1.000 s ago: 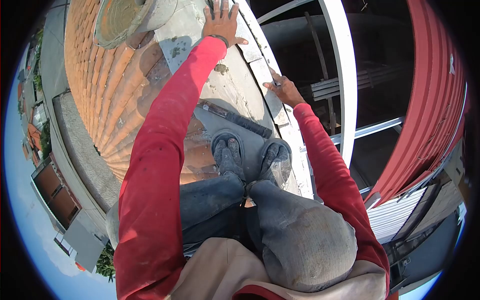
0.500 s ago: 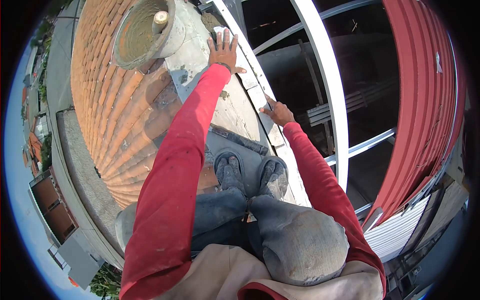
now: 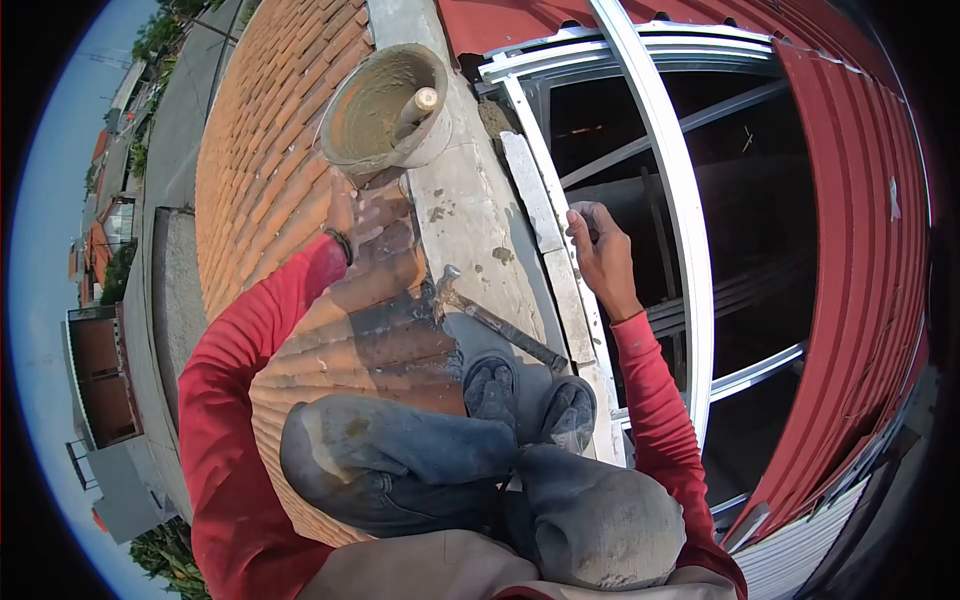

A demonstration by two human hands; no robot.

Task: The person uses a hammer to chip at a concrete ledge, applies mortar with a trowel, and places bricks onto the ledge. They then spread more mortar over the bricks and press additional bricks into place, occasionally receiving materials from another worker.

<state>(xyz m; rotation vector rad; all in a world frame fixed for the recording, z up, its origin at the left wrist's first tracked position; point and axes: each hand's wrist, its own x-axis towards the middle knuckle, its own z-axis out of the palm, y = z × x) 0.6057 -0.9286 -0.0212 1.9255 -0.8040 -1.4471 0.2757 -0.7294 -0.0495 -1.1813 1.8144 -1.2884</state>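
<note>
My left hand [image 3: 352, 212] is over the orange roof tiles [image 3: 385, 265], just below the mortar bucket [image 3: 440, 135]. Its fingers are apart and somewhat blurred, with nothing visible in them. A round-ended wooden handle [image 3: 426, 99] sticks up out of the grey mortar [image 3: 365, 120]. Beside the white metal frame [image 3: 540, 140], my right hand [image 3: 605, 258] is raised with fingers curled and thumb close to them; whatever they may hold is hidden. A hammer [image 3: 500, 322] lies on the cement ledge [image 3: 465, 215] between my hands, its head toward the tiles.
Pale narrow slabs [image 3: 530, 190] line the ledge along the frame. Right of it, a dark opening drops between white beams [image 3: 665, 180], bordered by red corrugated roofing [image 3: 850, 220]. My sandalled feet [image 3: 490, 388] stand near the hammer; a street [image 3: 190, 110] lies far below left.
My left hand has moved off the ledge, left and down to the tiles below the bucket. My right hand has lifted from the slab edge and curled. The hammer's head has come into sight.
</note>
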